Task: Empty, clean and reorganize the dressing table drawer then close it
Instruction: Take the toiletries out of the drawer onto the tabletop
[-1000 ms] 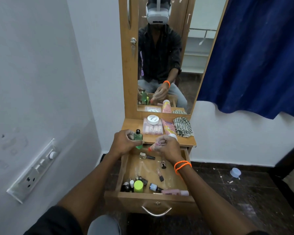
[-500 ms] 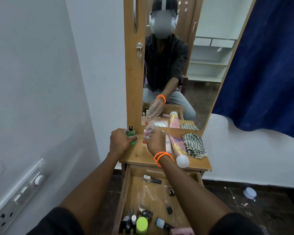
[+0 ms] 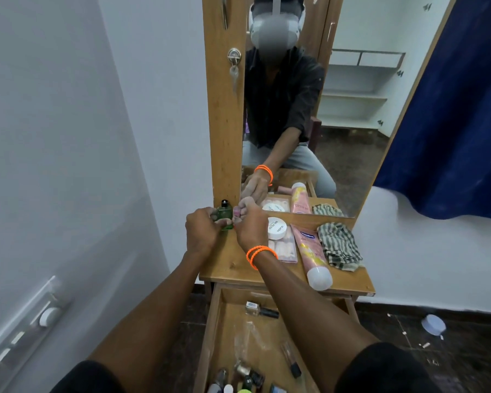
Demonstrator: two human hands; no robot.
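The wooden drawer [image 3: 214, 330] of the dressing table stands pulled out below its top [image 3: 227, 268]. Inside lie a clear nail polish bottle [image 3: 260, 308], a dark small bottle [image 3: 291, 361] and several more bottles [image 3: 238, 380] at the near end. My left hand [image 3: 201, 232] grips a small green bottle [image 3: 225, 215] with a black cap, held at the top's back left corner by the mirror frame. Right beside it, my right hand [image 3: 250, 225] pinches a small pink item [image 3: 236, 213], mostly hidden by my fingers.
On the table top lie a white round jar [image 3: 277, 228] on a flat pink box [image 3: 285, 249], a pink tube [image 3: 311, 255] and a striped cloth [image 3: 339, 245]. The mirror [image 3: 309, 109] rises behind. A wall switchboard [image 3: 26, 330] is at left, a blue curtain [image 3: 451, 109] at right.
Both hands have risen from over the open drawer and moved back to the far left corner of the table top, carrying the green bottle and the pink item.
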